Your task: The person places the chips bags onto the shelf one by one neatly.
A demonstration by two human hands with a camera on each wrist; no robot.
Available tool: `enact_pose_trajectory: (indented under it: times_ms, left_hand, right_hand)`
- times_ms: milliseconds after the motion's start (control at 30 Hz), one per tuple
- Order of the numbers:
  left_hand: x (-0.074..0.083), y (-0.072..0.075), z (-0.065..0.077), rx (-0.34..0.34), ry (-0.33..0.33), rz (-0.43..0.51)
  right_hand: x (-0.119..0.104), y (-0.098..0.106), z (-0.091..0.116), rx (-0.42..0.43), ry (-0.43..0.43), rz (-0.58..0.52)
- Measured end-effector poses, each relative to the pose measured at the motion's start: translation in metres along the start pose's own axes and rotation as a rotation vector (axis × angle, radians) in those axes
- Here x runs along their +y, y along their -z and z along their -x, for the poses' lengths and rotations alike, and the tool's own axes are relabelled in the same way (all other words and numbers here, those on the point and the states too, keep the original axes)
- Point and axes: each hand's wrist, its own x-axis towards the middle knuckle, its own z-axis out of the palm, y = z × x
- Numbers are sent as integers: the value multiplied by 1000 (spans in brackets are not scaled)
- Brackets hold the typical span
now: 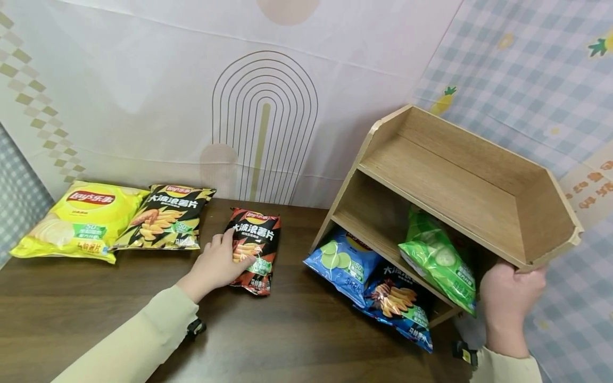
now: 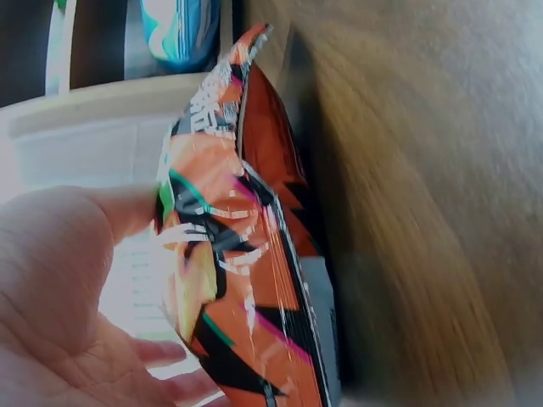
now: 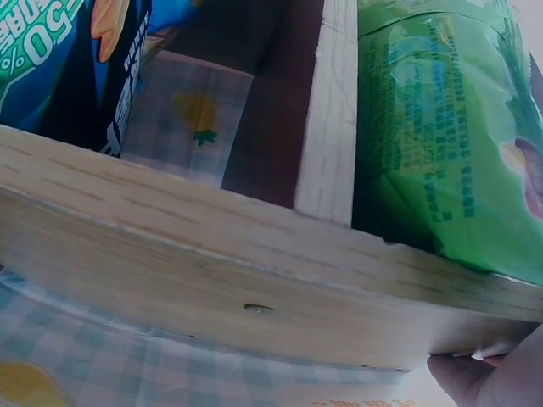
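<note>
My left hand [image 1: 220, 260] grips a red and black bag of potato chips [image 1: 261, 234] lying on the table, thumb and fingers spread across its left part. In the left wrist view the thumb presses one side of the bag [image 2: 229, 246], and the other fingers reach toward its lower end. With my right hand [image 1: 512, 292] I hold the lower right corner of the wooden shelf's top tier [image 1: 460, 159]. A green chip bag [image 1: 438, 255] leans in the shelf's middle compartment. A light blue bag [image 1: 347, 266] and a dark blue bag [image 1: 397, 303] are in the lowest one, sticking out in front.
A yellow chip bag [image 1: 88, 218] and a black and yellow chip bag [image 1: 165, 218] lie at the left of the table [image 1: 268, 340], their edges overlapping. Fabric-covered walls [image 1: 158, 80] stand behind the table and on the right, close behind the shelf.
</note>
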Motion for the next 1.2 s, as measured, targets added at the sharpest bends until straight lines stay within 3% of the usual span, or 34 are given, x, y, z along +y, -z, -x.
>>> enact_pose_trajectory:
  times_ms: [267,433,633,800,967,1067,1200]
  left_hand:
    - [-12,4,-3,-87,62,-2]
    - [-11,3,-4,-122,82,-20]
    - [-13,-1,-9,-146,132,23]
    - [-20,-5,-14,-188,165,99]
    - [-25,-3,-16,-206,150,170]
    - [-26,-1,-16,-208,147,267]
    - [-25,0,-15,-230,201,432]
  right_hand:
    - [-1,0,0,8,11,-11]
    - [-1,0,0,8,12,-11]
    - [2,1,-1,2,11,-8]
    - [3,0,0,-6,1,-13]
    - [3,-1,1,-10,7,-30]
    - [3,-1,0,-6,1,-35]
    - [3,-1,-1,-2,4,-32]
